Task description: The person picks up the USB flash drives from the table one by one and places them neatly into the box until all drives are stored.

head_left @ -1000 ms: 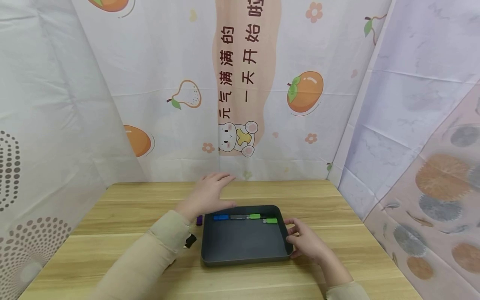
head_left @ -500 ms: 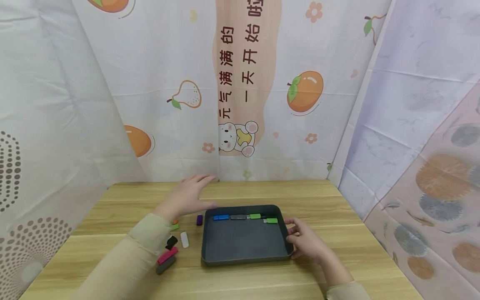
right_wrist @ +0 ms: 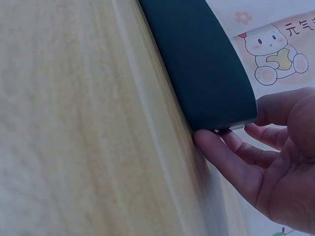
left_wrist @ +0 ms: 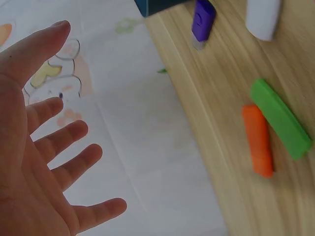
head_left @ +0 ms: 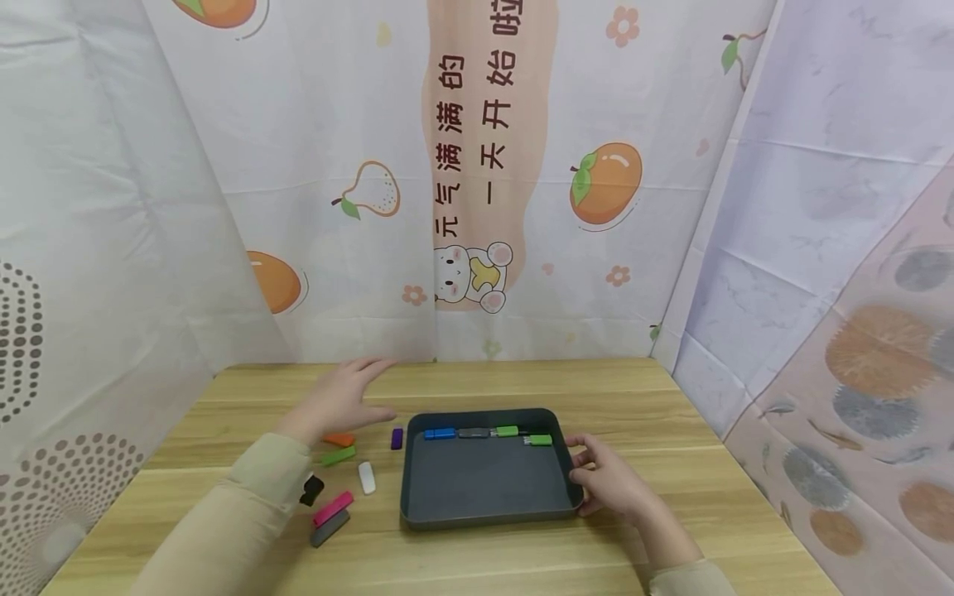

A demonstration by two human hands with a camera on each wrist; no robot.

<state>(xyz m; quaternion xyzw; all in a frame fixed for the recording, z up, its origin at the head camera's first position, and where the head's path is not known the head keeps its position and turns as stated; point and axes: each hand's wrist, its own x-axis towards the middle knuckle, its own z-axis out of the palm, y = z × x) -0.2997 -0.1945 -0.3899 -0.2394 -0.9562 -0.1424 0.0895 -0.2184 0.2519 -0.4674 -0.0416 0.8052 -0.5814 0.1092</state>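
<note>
My left hand (head_left: pixel 337 403), fingers spread and holding nothing, hovers over the table left of the dark grey tray (head_left: pixel 488 488). Several USB flash drives lie beneath and beside it: an orange one (left_wrist: pixel 258 140), a green one (left_wrist: pixel 281 119), a purple one (head_left: pixel 397 438), a white one (head_left: pixel 367 478), a black one (head_left: pixel 312 490), a pink one (head_left: pixel 333 508) and a grey one (head_left: pixel 330 528). At the tray's right wall, my right hand (head_left: pixel 607 476) grips the edge with bent fingers. Along the tray's back wall rest a blue drive (head_left: pixel 440 433), a grey drive (head_left: pixel 474 432) and two green drives (head_left: pixel 507 430).
The wooden table (head_left: pixel 477 563) ends at a printed curtain (head_left: pixel 298 165) behind it. More fabric hangs on the left and right sides. The tray has a low raised rim all round.
My left hand has moved left, away from above the tray's back left corner, uncovering the loose drives on the table. The right hand and tray have stayed put.
</note>
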